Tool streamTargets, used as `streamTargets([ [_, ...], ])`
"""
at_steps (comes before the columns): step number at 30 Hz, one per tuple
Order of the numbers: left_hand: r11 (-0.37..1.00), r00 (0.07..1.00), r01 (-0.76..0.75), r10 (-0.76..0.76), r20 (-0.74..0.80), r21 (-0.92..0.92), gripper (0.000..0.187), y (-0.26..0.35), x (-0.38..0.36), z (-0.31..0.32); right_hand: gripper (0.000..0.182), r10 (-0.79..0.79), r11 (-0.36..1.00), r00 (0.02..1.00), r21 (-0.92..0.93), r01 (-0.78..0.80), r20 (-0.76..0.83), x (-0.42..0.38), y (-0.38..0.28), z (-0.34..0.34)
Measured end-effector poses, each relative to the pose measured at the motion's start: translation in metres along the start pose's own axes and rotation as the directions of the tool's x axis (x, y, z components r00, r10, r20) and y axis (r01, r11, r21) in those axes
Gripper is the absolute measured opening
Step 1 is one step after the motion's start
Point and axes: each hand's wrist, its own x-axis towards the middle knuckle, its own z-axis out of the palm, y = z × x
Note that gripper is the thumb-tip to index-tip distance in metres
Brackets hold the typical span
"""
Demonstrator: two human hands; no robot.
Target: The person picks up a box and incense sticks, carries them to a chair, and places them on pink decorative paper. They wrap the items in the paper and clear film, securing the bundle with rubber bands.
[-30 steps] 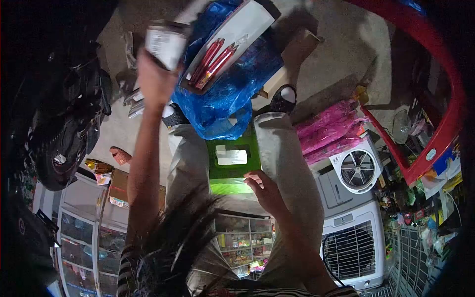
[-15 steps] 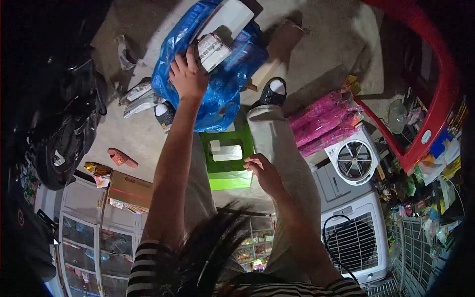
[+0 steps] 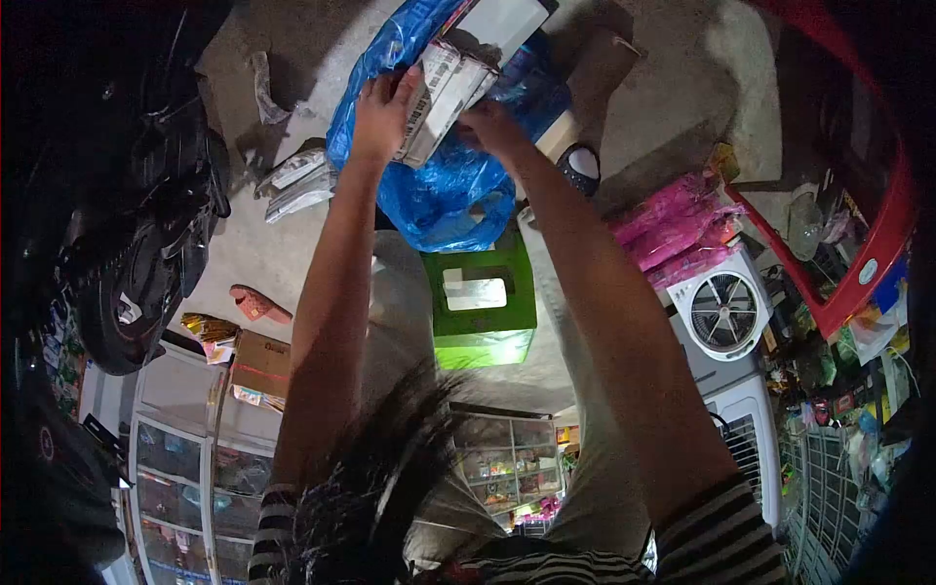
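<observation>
Left hand (image 3: pixel 383 119), fingers part-spread, and right hand (image 3: pixel 494 129), half-curled, flank the newsprint packet (image 3: pixel 444 96) over the blue bag (image 3: pixel 444 207), presumably to steady it (from here, I cannot tell either grip).

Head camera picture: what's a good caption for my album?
Left hand and right hand on either side of a printed paper packet, over a blue plastic bag.
</observation>
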Motion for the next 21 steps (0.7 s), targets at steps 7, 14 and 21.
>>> streamTargets([
  [7, 0.999, 0.993, 0.045, -0.048, 0.109, 0.023, 0.058, 0.025, -0.002, -0.005, 0.027, 0.094, 0.802, 0.993, 0.596, -0.035, -0.068, -0.004, -0.020, 0.013],
  [14, 0.988, 0.992, 0.114, -0.118, 0.038, 0.107, 0.041, 0.003, 0.008, 0.025, 0.038, 0.061, 0.626, 0.994, 0.779, 0.034, -0.092, 0.006, -0.013, 0.014],
  [21, 0.905, 0.923, -0.184, 0.025, 0.385, 0.383, 0.045, -0.003, 0.009, 0.005, 0.053, 0.039, 0.918, 0.973, 0.393, 0.055, -0.226, 0.018, -0.006, 0.013],
])
